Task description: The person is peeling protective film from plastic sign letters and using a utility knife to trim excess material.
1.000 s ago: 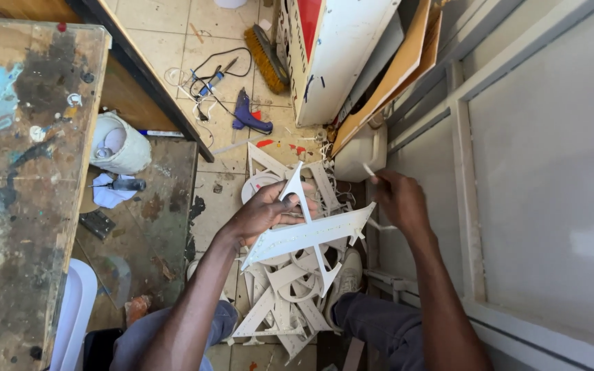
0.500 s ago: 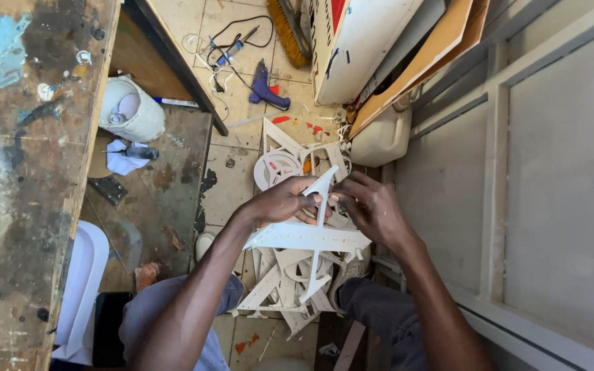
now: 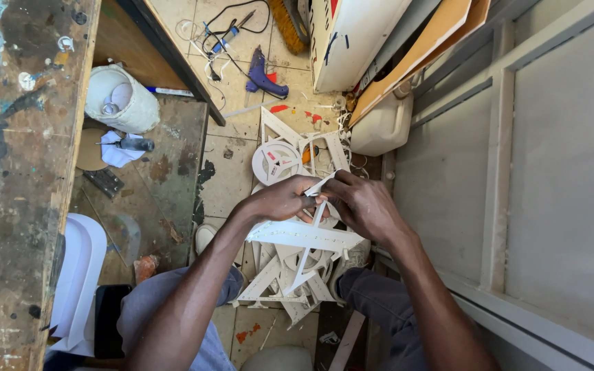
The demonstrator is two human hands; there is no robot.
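White cut-out piece (image 3: 304, 237) held over lap above floor pile (image 3: 287, 285) | left hand (image 3: 280, 199) closed on its upper tip | right hand (image 3: 366, 206) has come in from the side, now pinching same tip | two-handed work under way.

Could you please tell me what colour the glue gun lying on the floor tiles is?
The glue gun is blue or purplish-blue, seen in the head view.

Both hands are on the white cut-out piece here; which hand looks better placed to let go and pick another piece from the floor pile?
Probably the right hand: it only pinches the tip of the white cut-out piece, while the left hand grips it from above. The floor pile lies directly below both.
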